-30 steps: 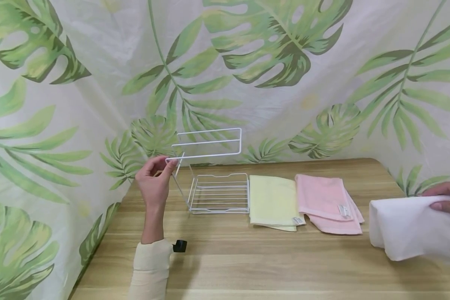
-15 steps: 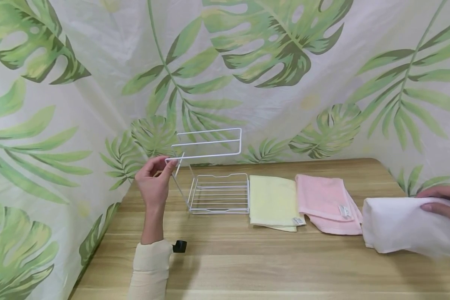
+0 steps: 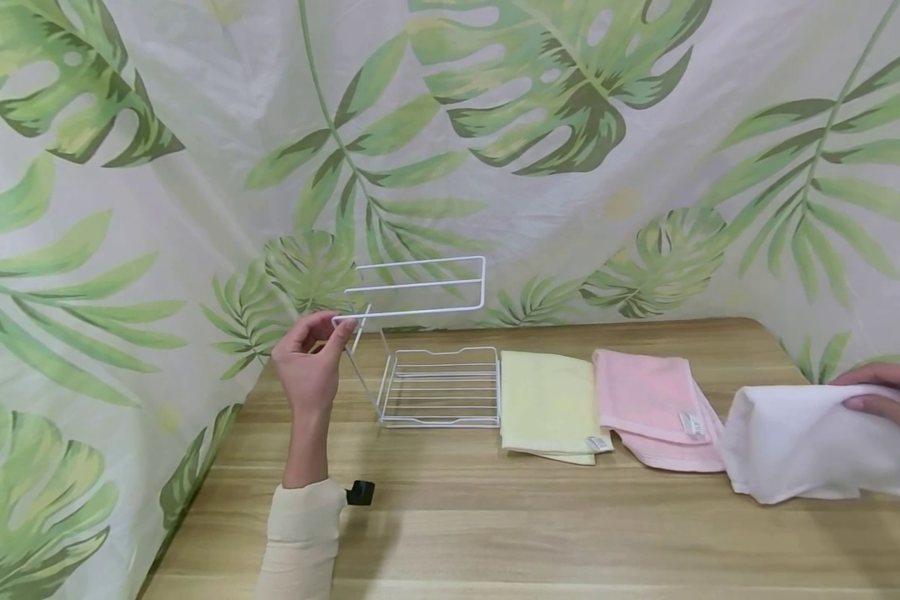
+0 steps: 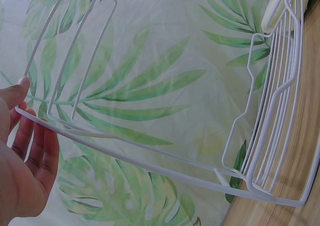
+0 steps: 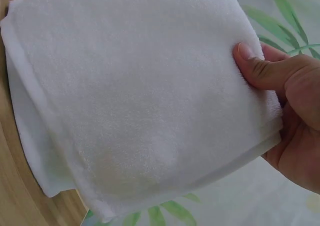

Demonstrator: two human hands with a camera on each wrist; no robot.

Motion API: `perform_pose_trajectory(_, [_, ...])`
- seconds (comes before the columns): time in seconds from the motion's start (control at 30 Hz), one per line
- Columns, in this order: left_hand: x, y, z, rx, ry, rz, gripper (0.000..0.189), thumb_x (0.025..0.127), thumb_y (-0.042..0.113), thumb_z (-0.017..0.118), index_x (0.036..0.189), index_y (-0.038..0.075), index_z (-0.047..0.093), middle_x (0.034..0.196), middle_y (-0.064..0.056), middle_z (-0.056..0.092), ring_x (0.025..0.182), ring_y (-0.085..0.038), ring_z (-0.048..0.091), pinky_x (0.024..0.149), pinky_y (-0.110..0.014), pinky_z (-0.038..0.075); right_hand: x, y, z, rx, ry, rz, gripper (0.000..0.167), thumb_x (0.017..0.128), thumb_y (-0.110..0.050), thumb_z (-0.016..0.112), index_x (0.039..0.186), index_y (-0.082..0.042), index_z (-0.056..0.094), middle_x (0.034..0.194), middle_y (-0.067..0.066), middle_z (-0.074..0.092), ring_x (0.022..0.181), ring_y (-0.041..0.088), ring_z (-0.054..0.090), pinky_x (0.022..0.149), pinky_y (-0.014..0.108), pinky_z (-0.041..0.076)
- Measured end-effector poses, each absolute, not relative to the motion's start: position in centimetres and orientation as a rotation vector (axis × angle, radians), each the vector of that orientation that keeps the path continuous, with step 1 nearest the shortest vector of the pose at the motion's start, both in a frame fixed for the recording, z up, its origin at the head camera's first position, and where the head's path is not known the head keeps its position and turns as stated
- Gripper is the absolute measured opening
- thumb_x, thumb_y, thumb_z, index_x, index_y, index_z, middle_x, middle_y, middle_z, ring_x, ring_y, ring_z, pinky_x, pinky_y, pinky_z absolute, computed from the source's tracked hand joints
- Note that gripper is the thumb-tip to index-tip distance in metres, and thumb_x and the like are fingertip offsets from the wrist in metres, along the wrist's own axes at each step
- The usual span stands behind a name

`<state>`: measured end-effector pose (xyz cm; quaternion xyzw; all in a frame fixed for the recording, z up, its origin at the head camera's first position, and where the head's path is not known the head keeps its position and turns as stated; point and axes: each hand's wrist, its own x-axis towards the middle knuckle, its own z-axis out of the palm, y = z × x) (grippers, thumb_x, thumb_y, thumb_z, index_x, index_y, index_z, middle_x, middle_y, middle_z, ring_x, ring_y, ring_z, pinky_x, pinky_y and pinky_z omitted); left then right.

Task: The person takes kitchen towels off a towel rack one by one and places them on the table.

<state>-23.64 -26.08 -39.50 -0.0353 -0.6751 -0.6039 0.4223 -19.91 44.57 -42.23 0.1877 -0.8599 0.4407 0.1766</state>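
My left hand [image 3: 309, 358] pinches the upper front corner of a white wire rack [image 3: 441, 422], thumb on one side of the wire and fingers on the other. In the left wrist view the rack's bent side wire [image 4: 165, 162] runs down from those fingers to its slatted base. At the right edge of the head view, my right hand [image 3: 891, 398] grips a folded white towel [image 3: 802, 442] by its upper edge. The right wrist view shows the thumb pressed on the fluffy towel [image 5: 145, 91], with the other fingers mostly hidden behind it.
A folded yellow towel [image 3: 547, 400] lies against the rack's right side. Beside it is a folded pink towel [image 3: 641, 396], its right edge close to the white one. All stand on a wooden table [image 3: 495, 525], with a leaf-print curtain [image 3: 540, 208] behind.
The white towel has shifted left toward the pink towel, and its lower part has spread out. My left hand and the rack stay as they were.
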Motion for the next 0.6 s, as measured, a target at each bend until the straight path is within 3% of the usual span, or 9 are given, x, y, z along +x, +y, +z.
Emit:
perform_pose_trajectory(0.2, [-23.7, -26.1, -39.5, -0.096, -1.691, -1.508, 0.023, 0.086, 0.008, 0.091, 0.100, -0.006, 0.079, 0.078, 0.015, 0.073, 0.066, -0.001, 0.065, 0.059, -0.011, 0.057, -20.7, 45.4, -42.7, 0.462, -2.484, 1.225, 0.052, 0.086, 0.021, 0.074, 0.090, -0.031, 0.081, 0.089, -0.040, 0.070, 0.076, -0.020, 0.064, 0.063, 0.001, 0.046])
perform_pose_trajectory(0.33, [-23.7, -26.1, -39.6, -0.092, -1.690, -1.507, 0.023, 0.086, 0.007, 0.091, 0.100, -0.006, 0.079, 0.079, 0.015, 0.073, 0.066, -0.001, 0.065, 0.058, -0.011, 0.056, -21.4, 45.7, -43.1, 0.450, -2.511, 1.135, 0.044, 0.090, 0.015, 0.075, 0.090, -0.029, 0.081, 0.090, -0.045, 0.066, 0.079, -0.025, 0.060, 0.064, -0.001, 0.045])
perform_pose_trajectory(0.5, [-23.7, -26.2, -39.6, -0.088, -1.692, -1.502, 0.023, 0.086, 0.007, 0.091, 0.100, -0.007, 0.079, 0.078, 0.015, 0.073, 0.066, 0.000, 0.065, 0.058, -0.011, 0.056, -22.1, 45.6, -43.1, 0.487, -2.526, 1.006, 0.031, 0.090, 0.012, 0.077, 0.089, -0.019, 0.080, 0.093, -0.049, 0.061, 0.084, -0.032, 0.055, 0.068, -0.005, 0.042])
perform_pose_trajectory(0.6, [-23.7, -26.1, -39.6, -0.089, -1.694, -1.501, 0.024, 0.086, 0.009, 0.091, 0.100, -0.006, 0.079, 0.078, 0.015, 0.073, 0.065, -0.001, 0.064, 0.057, -0.011, 0.055, -22.5, 45.4, -42.8, 0.449, -2.579, 0.894, 0.011, 0.089, 0.007, 0.081, 0.093, -0.004, 0.079, 0.092, -0.050, 0.057, 0.084, -0.035, 0.050, 0.066, -0.003, 0.041])
